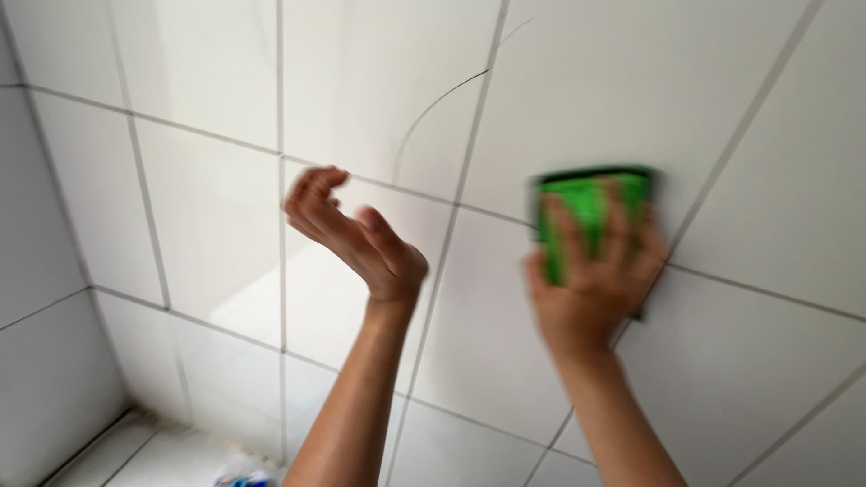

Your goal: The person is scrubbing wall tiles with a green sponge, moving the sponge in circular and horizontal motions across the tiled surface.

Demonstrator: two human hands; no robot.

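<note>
Right hand (591, 275) presses green sponge (586, 203), long axis upright, against wall tiles (758, 361).

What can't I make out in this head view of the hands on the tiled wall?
- Green rectangular scrubbing sponge: motion-blurred, its lower part covered by the right hand; texture unreadable.
- Right hand's fingers: smeared by blur.
- Left hand: whether it touches the white glazed wall tiles cannot be told.
- Small blue and white object: cut off by the bottom edge.
</note>
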